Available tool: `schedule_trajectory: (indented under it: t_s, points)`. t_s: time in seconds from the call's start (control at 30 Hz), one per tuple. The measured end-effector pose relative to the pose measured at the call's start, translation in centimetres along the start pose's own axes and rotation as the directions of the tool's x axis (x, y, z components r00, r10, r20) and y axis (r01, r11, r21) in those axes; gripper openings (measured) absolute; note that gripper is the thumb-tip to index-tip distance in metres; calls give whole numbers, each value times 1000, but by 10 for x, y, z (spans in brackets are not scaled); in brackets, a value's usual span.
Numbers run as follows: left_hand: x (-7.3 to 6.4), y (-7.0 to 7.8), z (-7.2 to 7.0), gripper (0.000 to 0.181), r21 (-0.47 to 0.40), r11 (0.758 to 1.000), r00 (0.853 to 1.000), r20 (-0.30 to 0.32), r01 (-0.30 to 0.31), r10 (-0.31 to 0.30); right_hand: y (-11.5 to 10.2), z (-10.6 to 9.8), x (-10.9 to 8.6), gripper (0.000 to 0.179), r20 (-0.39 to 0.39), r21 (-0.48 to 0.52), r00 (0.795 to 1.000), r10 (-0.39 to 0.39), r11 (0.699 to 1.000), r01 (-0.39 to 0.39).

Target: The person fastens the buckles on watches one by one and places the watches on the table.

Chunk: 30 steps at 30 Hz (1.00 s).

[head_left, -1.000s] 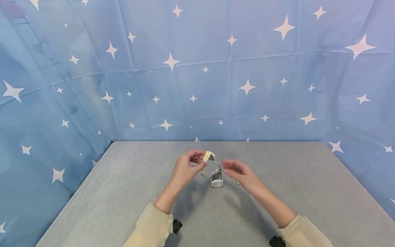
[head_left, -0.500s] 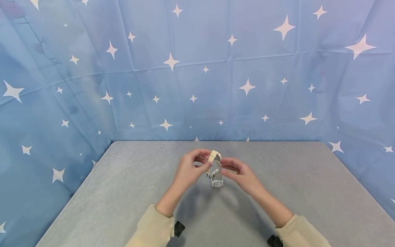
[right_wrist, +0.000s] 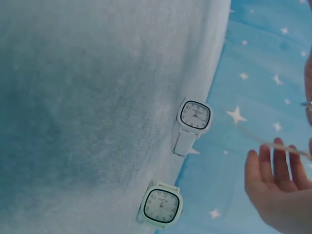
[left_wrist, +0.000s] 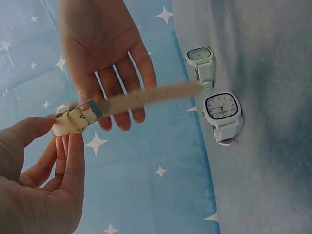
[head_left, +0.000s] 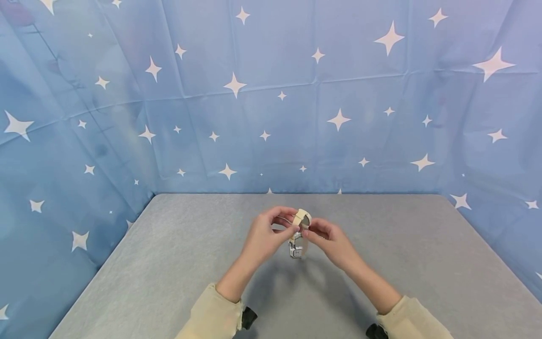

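Thumb and fingers of my left hand [head_left: 267, 235] pinch a cream wristwatch [head_left: 302, 217] above the table. Its buckle [left_wrist: 92, 112] faces the left wrist camera, and the loose strap [left_wrist: 151, 95] stretches out from it, blurred at the tip. My right hand [head_left: 334, 242] is close beside it. In the right wrist view that hand's fingers [right_wrist: 280, 168] look loosely extended, with the strap passing across them; whether they touch it I cannot tell. Under the hands, a white square-faced wristwatch [left_wrist: 222, 107] stands on the table. A pale green wristwatch [right_wrist: 162, 205] stands nearby, mostly hidden in the head view.
The grey table [head_left: 178, 263] spreads to both sides of the hands. A blue curtain with white stars [head_left: 271, 108] hangs behind it and along the sides. Dark wrist-worn pieces [head_left: 249, 318] sit at the sleeve cuffs.
My left hand has carried the cream watch to the right, over the white watch and close to my right hand. The right hand has shifted only slightly; the watches on the table stay put.
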<state>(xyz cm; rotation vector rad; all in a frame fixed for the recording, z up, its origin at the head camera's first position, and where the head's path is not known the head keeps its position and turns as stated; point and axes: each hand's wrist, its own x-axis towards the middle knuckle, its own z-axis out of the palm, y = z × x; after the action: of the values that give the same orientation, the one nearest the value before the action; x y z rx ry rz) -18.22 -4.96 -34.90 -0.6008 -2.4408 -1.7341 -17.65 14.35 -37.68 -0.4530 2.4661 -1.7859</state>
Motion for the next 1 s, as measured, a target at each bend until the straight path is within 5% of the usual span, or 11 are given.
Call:
schedule_trajectory:
  t_s: [0.33,0.5,0.7,0.83,1.0]
  points:
    - [-3,-3,2,33,-13,999,998,52,37,-37,0,0,-3,24,-1,-50,999,-47,998,46]
    - [-7,-5,5,34,111,994,997,81,-1,-8,3,0,-4,24,7,-122,999,-33,992,33]
    - [-12,-5,9,15,236,970,993,114,-58,31,3,1,-6,22,26,-199,999,-44,979,48]
    - [-13,-6,11,10,324,942,991,122,-90,53,3,1,-8,22,39,-225,998,-50,973,58]
    - [-15,-8,11,21,465,864,980,139,-192,143,4,0,-10,24,55,-223,998,-30,974,42]
